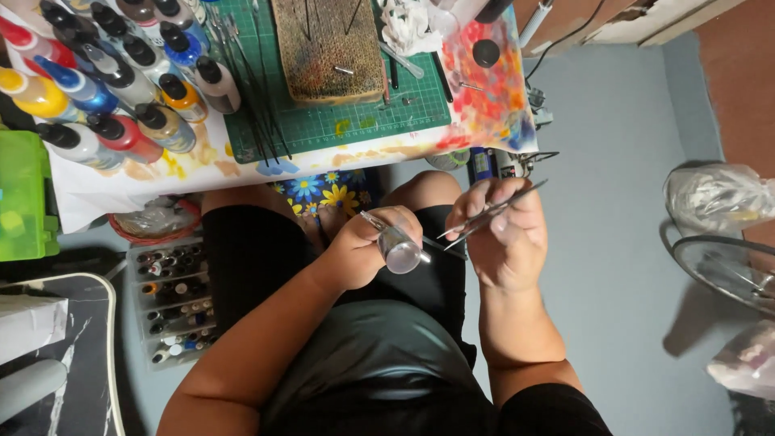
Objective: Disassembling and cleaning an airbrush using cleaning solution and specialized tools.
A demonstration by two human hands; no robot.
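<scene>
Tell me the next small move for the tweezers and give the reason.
Probably ease the tweezers tips a little further left toward the metal airbrush. The right hand pinches the tweezers with the points aimed at the airbrush's round silver cup, which the left hand holds steady over the lap; a small gap separates tips and tool.

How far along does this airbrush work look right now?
Done, it seems: the table cover is stained with paint, and tools lie spread on the green cutting mat. In hand: the left hand grips the airbrush, and the right hand holds thin metal tweezers near it. Left: both tools are still held over the lap, not set down.
</scene>
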